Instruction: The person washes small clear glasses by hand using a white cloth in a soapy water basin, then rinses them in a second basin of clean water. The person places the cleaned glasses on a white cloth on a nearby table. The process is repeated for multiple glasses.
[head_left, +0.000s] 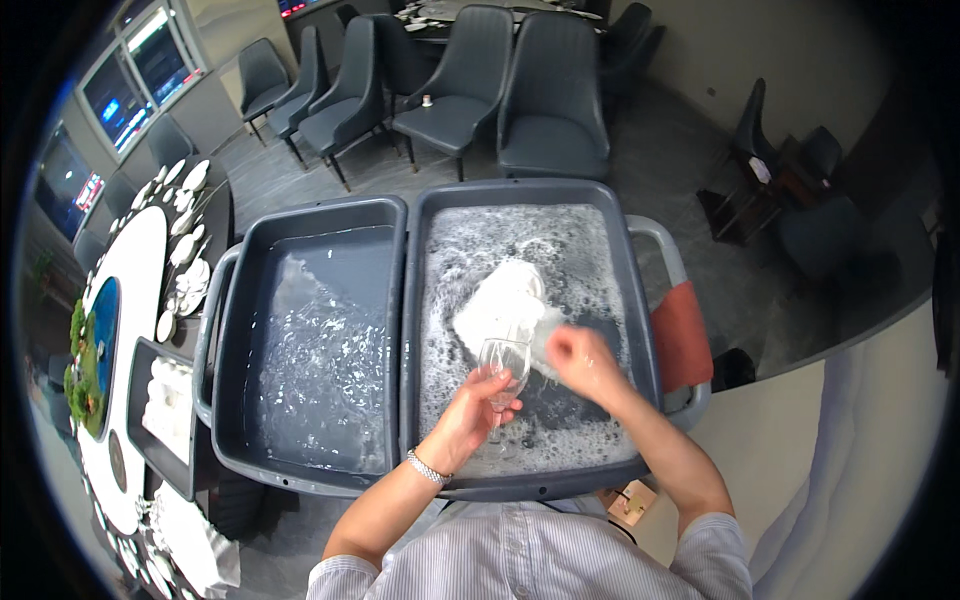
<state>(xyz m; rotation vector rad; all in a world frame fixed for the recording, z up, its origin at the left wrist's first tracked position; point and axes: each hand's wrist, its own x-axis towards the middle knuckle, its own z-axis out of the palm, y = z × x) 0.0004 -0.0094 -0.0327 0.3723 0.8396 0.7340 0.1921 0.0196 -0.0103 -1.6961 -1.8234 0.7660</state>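
My left hand (484, 401) grips a clear stemmed glass (508, 367) by its bowl, tilted over the soapy water. The stem points down towards my body. Blurred by motion, my right hand (589, 364) is curled just right of the glass, above the water. Whether its fingers pinch anything is hard to see. A bunched white cloth (499, 304) lies in the foam just beyond the glass, and its paler edge runs under the water close to my right hand. Both hands are over the right grey plastic tub (517, 189), which holds foamy water.
A second grey tub (330, 214) with clearer, rippling water adjoins on the left. Grey handles flank the pair, a red cloth (681, 337) hanging on the right one. At left are a dark bin (139, 420) with white items and a round table (139, 255) with dishes. Chairs (555, 97) stand beyond.
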